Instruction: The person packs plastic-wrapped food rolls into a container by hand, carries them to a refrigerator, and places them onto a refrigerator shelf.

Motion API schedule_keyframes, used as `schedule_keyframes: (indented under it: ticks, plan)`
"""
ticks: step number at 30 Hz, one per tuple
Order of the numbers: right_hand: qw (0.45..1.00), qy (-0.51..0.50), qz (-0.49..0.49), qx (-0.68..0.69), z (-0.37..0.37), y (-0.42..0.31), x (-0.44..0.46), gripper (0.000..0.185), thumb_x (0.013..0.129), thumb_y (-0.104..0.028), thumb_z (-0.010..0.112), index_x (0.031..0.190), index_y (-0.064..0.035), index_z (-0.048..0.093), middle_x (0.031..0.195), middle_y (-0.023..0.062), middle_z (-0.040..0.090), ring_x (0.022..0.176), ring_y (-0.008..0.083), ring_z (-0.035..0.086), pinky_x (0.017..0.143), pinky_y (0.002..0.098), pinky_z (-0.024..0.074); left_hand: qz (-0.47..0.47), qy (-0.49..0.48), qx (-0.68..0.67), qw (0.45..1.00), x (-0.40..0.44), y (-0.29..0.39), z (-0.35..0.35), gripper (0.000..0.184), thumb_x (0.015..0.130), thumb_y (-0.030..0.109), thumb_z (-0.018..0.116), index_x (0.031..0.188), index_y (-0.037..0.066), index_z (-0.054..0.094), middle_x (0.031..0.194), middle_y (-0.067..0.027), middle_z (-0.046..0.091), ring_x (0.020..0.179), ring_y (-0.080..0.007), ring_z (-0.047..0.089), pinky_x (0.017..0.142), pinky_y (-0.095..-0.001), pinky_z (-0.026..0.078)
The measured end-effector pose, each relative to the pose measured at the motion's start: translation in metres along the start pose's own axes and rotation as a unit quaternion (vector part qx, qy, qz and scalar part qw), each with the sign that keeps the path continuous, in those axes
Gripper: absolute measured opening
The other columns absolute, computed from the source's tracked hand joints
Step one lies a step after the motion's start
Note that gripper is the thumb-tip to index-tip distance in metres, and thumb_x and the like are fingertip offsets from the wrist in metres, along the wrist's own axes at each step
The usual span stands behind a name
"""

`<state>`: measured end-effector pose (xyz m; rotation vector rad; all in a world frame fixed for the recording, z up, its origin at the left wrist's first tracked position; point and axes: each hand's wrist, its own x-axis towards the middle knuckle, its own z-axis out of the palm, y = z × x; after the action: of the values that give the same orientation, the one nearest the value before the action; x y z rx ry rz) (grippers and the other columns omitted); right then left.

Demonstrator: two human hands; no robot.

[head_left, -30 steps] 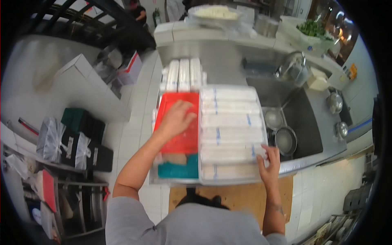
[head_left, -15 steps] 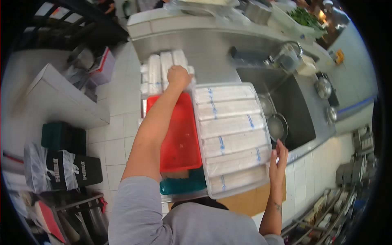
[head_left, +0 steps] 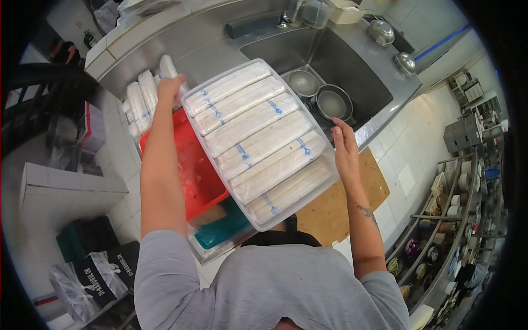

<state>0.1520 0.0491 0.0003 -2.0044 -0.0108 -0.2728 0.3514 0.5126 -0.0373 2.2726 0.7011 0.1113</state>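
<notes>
A clear plastic tub holds a row of several long white wrapped packets with blue print. My left hand is closed around a similar white packet, which tilts up at the edge of a stack of white packets behind the tub. My right hand is beside the tub's right edge, fingers extended and holding nothing; whether it touches the rim is unclear. Under my left forearm lies a red tray, partly covered by the tub.
To the right is a steel sink with two round metal pans in it. A green tray sits below the red one. A brown board lies at lower right. Shelves with bowls stand further right.
The view has turned, so the tub appears tilted. My left hand now has a packet raised at an angle from the stack. My right hand stays beside the tub.
</notes>
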Motion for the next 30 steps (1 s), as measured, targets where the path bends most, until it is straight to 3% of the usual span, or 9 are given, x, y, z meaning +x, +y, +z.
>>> schedule_keyframes:
  ticks: [2,3,6,10,15,19,23,27,30]
  plan:
    - [1.000,0.004,0.001,0.026,0.000,0.000,-0.002,0.032,0.099,-0.023,0.044,0.122,-0.0024,0.053,0.105,0.0046,0.055,0.097,0.0128,0.051,0.089,0.0267,0.0411,-0.035,-0.044,-0.214,0.975,-0.035,0.013,-0.031,0.051,0.068,0.033,0.070,0.101,-0.005,0.065,0.083,-0.0152,0.066,0.071,-0.0238,0.064,0.069,-0.0324,0.050]
    - [0.999,0.006,0.002,0.045,0.001,0.004,-0.002,0.032,0.099,-0.023,0.044,0.122,-0.0024,0.054,0.103,0.0042,0.055,0.095,0.0122,0.051,0.087,0.0263,0.0415,-0.036,-0.091,-0.171,0.980,-0.057,0.028,-0.052,0.054,0.069,0.027,0.071,0.109,-0.007,0.060,0.080,-0.0128,0.063,0.068,-0.0209,0.060,0.066,-0.0307,0.049]
    - [0.992,0.003,0.021,0.128,-0.003,0.002,0.001,0.032,0.098,-0.024,0.045,0.120,-0.0032,0.055,0.099,0.0028,0.057,0.090,0.0105,0.051,0.080,0.0249,0.0417,0.201,-0.065,-0.163,0.964,-0.120,0.034,-0.065,0.061,0.069,0.025,0.071,0.118,-0.007,0.054,0.083,-0.0124,0.063,0.072,-0.0227,0.061,0.070,-0.0318,0.049]
    - [0.971,-0.017,0.049,0.234,-0.015,0.008,0.005,0.032,0.097,-0.025,0.047,0.120,-0.0046,0.055,0.095,0.0016,0.058,0.084,0.0089,0.051,0.074,0.0235,0.0407,0.424,-0.105,0.018,0.899,-0.256,0.062,-0.070,0.078,0.068,0.024,0.072,0.133,-0.002,0.040,0.110,-0.0220,0.054,0.101,-0.0280,0.056,0.086,-0.0345,0.046]
    - [0.969,-0.019,0.006,0.246,-0.039,-0.011,0.000,0.028,0.093,-0.020,0.054,0.116,-0.0038,0.057,0.095,0.0028,0.058,0.083,0.0119,0.050,0.075,0.0243,0.0415,0.467,-0.238,0.194,0.829,-0.376,0.081,-0.041,0.084,0.067,0.017,0.069,0.141,0.007,0.029,0.103,-0.0169,0.046,0.097,-0.0332,0.050,0.080,-0.0405,0.045]
    - [0.921,-0.233,-0.312,-0.018,-0.057,-0.023,-0.014,0.038,0.073,-0.016,0.070,0.110,-0.0077,0.061,0.103,0.0105,0.057,0.092,0.0281,0.051,0.084,0.0359,0.0420,0.469,-0.256,0.200,0.821,-0.392,0.059,-0.009,0.080,0.067,0.019,0.071,0.137,0.008,0.033,0.104,-0.0162,0.046,0.096,-0.0325,0.050,0.080,-0.0411,0.045]
    - [0.862,-0.349,-0.341,-0.133,-0.053,-0.021,-0.016,0.038,0.073,-0.019,0.071,0.109,-0.0124,0.061,0.108,0.0080,0.053,0.100,0.0280,0.048,0.087,0.0379,0.0422,0.463,-0.252,0.195,0.827,-0.395,0.055,-0.007,0.074,0.069,0.020,0.071,0.133,0.008,0.037,0.106,-0.0159,0.046,0.100,-0.0328,0.049,0.085,-0.0402,0.043]
    - [0.847,-0.375,-0.343,-0.154,-0.054,-0.023,-0.013,0.042,0.072,-0.018,0.072,0.111,-0.0131,0.059,0.107,0.0084,0.053,0.098,0.0292,0.049,0.087,0.0383,0.0414,0.421,-0.310,0.095,0.847,-0.395,0.052,-0.020,0.068,0.070,0.021,0.071,0.130,0.007,0.041,0.109,-0.0152,0.046,0.105,-0.0318,0.047,0.090,-0.0386,0.041]
    - [0.842,-0.381,-0.348,-0.158,-0.054,-0.018,-0.007,0.041,0.072,-0.018,0.072,0.110,-0.0138,0.058,0.105,0.0080,0.053,0.098,0.0287,0.049,0.087,0.0379,0.0419,0.403,-0.248,0.128,0.871,-0.401,0.038,-0.036,0.057,0.073,0.020,0.071,0.124,0.009,0.047,0.112,-0.0136,0.045,0.108,-0.0303,0.045,0.092,-0.0379,0.039]
